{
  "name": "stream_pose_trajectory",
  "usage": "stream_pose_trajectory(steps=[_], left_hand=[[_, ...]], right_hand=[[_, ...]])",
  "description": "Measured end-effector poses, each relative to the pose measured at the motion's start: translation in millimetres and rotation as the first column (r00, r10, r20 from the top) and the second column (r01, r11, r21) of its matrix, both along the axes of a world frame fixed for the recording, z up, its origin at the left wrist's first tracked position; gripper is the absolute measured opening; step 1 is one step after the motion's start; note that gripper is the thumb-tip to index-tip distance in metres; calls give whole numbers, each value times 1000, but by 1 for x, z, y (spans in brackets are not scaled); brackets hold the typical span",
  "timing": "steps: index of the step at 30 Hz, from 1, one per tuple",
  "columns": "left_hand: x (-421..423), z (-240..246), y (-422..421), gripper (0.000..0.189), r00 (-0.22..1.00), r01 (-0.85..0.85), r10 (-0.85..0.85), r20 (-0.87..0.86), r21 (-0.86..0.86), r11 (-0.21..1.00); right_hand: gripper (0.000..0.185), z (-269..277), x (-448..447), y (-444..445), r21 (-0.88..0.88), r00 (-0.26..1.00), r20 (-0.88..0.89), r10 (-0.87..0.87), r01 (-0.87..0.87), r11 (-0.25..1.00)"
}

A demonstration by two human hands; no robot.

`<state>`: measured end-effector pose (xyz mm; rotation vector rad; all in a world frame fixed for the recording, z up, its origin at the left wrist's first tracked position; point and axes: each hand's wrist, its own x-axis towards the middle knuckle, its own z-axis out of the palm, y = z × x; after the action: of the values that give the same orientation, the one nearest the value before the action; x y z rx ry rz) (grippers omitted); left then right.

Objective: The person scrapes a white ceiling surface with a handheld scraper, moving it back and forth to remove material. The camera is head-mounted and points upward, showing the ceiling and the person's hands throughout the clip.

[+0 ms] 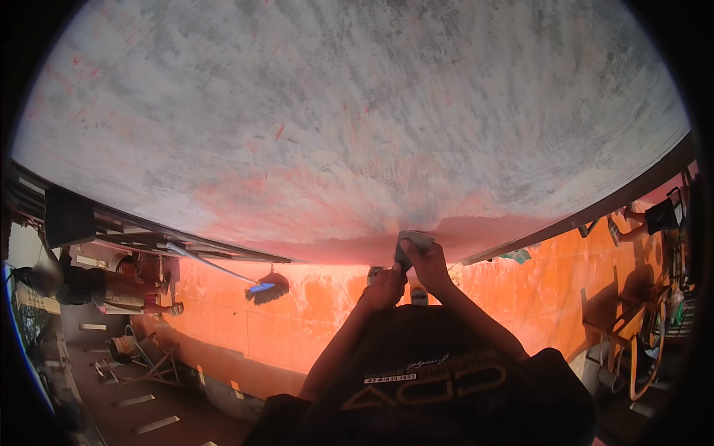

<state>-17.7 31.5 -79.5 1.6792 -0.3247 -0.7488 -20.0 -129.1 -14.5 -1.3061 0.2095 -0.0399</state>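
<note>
In front of me a large sheet-like surface [357,122], grey-white with dark smears and reddish patches, fills the upper view. Both hands are at its near edge, by a dusty reddish band. My right hand [428,261] grips a small grey pad or folded sheet [410,245], its thumb along it, and the pad meets the surface. Just left and lower, my left hand [385,289] has its fingertips at the pad's lower corner; whether they hold it cannot be told. My shoes show partly below the hands.
A blue-headed broom [262,287] lies on the orange tiled floor [312,301] at left. Dark slats [139,226] run beneath the surface's left edge. Another person [83,284] stands far left. Folding frames with a bucket [120,348] are lower left; a wooden chair [627,334] is at right.
</note>
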Motion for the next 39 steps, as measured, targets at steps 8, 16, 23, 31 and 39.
stream_pose_trajectory(steps=[8, 16, 23, 31, 39], left_hand=[[-1, 2, -4, 62, 995, 13, 14, -97, 275, 961], [1, -12, -6, 62, 987, 36, 14, -158, 309, 950], [-9, 6, -6, 59, 997, -57, 62, -42, 104, 993], [-10, 22, -13, 56, 976, -132, 143, -162, 76, 988], [-19, -28, -14, 58, 994, -110, 109, 19, 154, 982]], right_hand=[[32, -28, -2, -5, -107, 992, -128, 21, -34, 994], [32, -44, -3, -10, -104, 983, -185, 3, -23, 994], [34, -7, 2, -4, -101, 990, -121, 76, -88, 991], [30, 4, 5, -8, -134, 994, -86, 74, -85, 987], [30, -31, -9, -10, -121, 996, -94, -3, -9, 993]])
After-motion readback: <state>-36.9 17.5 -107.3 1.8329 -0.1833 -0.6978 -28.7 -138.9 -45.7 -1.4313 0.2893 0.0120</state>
